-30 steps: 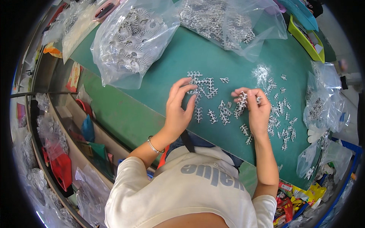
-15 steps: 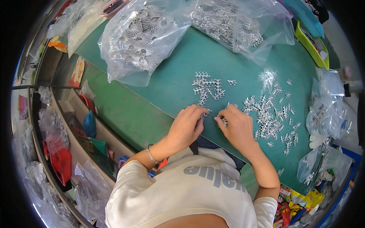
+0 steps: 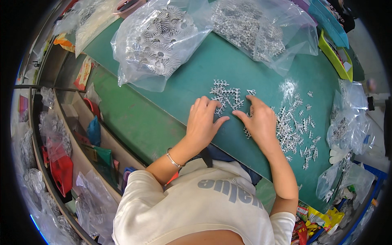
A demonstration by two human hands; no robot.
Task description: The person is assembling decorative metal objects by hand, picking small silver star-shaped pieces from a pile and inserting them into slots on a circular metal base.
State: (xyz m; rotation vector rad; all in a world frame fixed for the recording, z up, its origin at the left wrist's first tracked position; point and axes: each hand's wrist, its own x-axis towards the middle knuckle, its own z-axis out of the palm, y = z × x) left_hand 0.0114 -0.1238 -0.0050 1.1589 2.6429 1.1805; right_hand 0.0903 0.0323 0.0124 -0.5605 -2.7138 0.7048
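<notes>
The cluster of silver branched pieces (image 3: 227, 97) lies just beyond the left hand (image 3: 203, 119), nearer it than the right hand (image 3: 261, 123); both thumbs stand apart from the fingers

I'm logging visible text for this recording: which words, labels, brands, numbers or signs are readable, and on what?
I leave the wording out and give only where it stands.
White shirt: large grey lettering across it, upside down in this view; wording withheld.
Black item at the upper right: pale lettering, partly cut off; not clearly readable.
Yellow packet at the lower right: print too small and blurred to read.
</notes>
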